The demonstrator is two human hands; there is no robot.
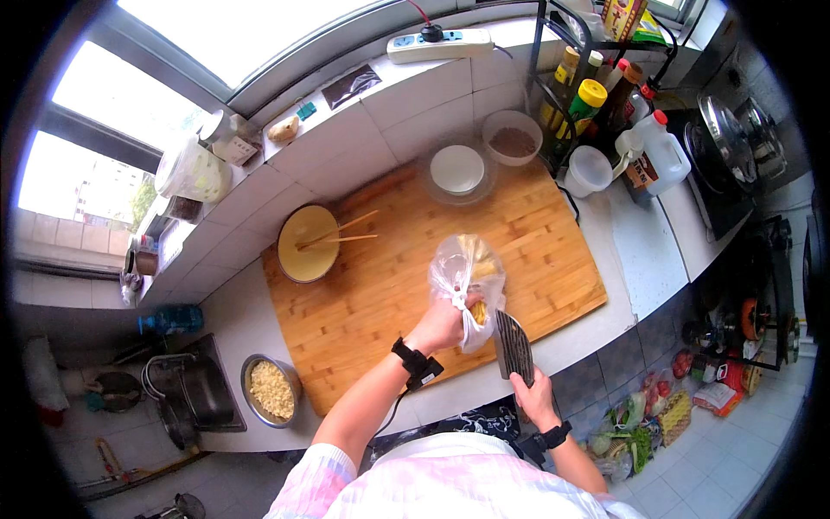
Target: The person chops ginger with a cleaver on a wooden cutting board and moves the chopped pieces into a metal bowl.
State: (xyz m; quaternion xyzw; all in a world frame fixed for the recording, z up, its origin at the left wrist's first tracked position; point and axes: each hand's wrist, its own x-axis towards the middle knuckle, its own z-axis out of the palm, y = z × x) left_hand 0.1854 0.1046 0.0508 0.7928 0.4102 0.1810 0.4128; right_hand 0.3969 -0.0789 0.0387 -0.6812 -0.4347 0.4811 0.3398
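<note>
My left hand [443,326] grips a knotted clear plastic bag [463,266] over the wooden cutting board [363,350]. Pale yellow pieces show through the film, but I cannot tell what they are. In my right hand [535,397] is a cleaver [513,344] with a dark, ridged-looking blade. It points away from me, beside the bag and over the board's front edge. Part of the left hand's fingers is hidden by the bag.
A bowl of pale yellow batter [305,237] with chopsticks [353,238] stands at the board's back left. Left of the board is a metal bowl of crumbly yellow food [272,389], near the sink [211,389]. Bowls [457,170], bottles [590,97] and a jug [658,156] line the back right.
</note>
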